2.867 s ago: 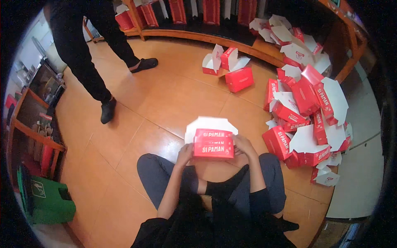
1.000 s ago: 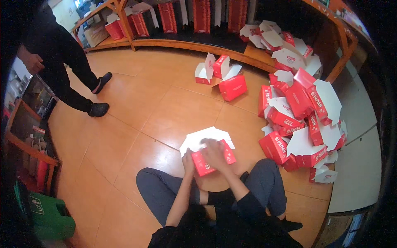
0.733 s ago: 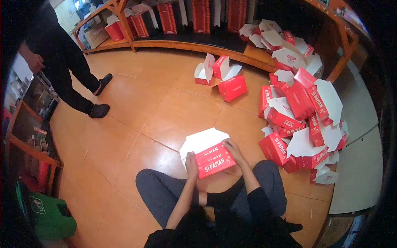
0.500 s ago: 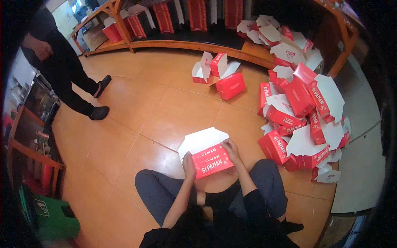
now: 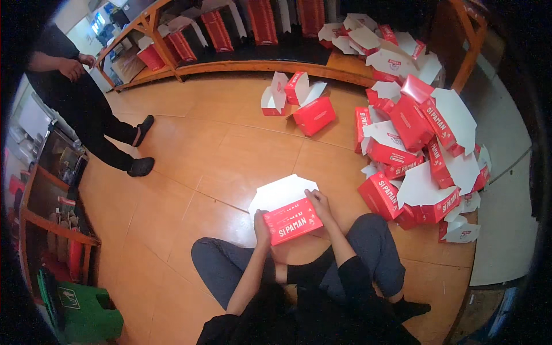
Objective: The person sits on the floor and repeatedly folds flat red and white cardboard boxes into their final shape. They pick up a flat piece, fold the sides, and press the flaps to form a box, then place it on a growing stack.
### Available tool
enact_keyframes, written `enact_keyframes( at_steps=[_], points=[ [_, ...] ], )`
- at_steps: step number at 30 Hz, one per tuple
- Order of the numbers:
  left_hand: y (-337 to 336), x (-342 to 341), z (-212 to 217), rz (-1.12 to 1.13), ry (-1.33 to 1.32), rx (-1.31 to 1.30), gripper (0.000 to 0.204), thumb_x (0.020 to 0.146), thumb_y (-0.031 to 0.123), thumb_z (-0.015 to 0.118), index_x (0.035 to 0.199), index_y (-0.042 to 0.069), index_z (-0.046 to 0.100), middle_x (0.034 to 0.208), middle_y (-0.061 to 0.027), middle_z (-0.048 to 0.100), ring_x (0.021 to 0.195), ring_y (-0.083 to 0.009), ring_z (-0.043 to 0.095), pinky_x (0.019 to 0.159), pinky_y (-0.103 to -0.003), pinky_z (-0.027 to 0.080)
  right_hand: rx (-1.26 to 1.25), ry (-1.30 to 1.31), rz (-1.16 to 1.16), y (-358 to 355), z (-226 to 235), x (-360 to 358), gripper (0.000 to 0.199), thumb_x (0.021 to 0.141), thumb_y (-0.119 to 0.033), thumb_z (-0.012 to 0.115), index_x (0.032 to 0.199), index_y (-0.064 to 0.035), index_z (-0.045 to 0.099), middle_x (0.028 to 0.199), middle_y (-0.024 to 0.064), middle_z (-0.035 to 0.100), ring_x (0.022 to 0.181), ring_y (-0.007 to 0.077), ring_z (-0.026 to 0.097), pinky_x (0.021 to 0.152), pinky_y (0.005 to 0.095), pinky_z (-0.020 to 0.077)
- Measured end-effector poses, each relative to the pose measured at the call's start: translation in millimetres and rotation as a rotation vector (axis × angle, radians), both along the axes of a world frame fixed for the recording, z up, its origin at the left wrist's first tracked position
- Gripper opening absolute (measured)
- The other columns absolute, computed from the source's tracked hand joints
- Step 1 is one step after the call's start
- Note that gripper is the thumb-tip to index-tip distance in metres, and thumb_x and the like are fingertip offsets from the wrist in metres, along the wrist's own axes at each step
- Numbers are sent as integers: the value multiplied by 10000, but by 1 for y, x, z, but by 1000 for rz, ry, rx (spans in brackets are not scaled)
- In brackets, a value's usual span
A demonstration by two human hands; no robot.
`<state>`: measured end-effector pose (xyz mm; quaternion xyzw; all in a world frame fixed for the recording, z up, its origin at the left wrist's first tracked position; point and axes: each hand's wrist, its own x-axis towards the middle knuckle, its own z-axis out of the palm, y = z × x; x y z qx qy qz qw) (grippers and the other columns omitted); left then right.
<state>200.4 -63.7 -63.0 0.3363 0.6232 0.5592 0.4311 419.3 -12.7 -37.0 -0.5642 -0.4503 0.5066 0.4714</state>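
Observation:
Above my crossed legs I hold a red and white cardboard food box (image 5: 292,225), its red printed panel towards me. A white flap (image 5: 283,193) with cut corners stretches out beyond the red part. The box's left edge is gripped by my left hand (image 5: 262,228), its fingers mostly hidden behind the card. At the far right corner, my right hand (image 5: 319,206) is closed on the box with its thumb on top.
Red boxes with white lids (image 5: 422,172) lie heaped on the right. Several more boxes (image 5: 313,116) sit ahead on the tiled floor, before a wooden shelf (image 5: 241,64) holding red stacks. At left are a standing person (image 5: 80,98) and a green bin (image 5: 86,310).
The whole view has shifted slightly. Both of the standing person's hands now show in front of the body. My hands keep nearly the same hold on the box.

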Motion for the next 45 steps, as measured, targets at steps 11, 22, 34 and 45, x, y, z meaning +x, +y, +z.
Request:
enact_keyframes(
  at_steps=[11,22,34,45],
  points=[
    [-9,3,11,20,-632,-82,391,998,332,384,920,1,578,861,-102,629,763,-156,607,722,-303,510,-101,220,60,-11,-6,3,395,934,-427,529,948,-37,588,860,29,567,806,119,533,747,252,430],
    [-5,2,37,165,93,-507,406,925,419,491,1132,80,575,1098,-141,545,993,-276,524,790,-373,470,-196,62,92,-2,-13,17,455,929,-427,536,995,12,631,1014,113,629,805,169,595,722,273,468],
    [-16,-3,69,-82,313,217,234,876,178,574,1051,33,522,1113,-121,363,991,-250,418,900,-343,383,331,125,-54,-25,35,-4,191,881,-124,647,988,-41,513,979,59,488,953,168,540,855,305,469],
    [2,-9,39,103,448,81,316,963,232,482,1023,-78,492,967,-226,497,947,-318,480,846,-415,405,231,-494,-182,-27,28,-21,297,957,-258,510,1052,19,557,944,204,588,839,351,605,751,440,499]
  ],
)
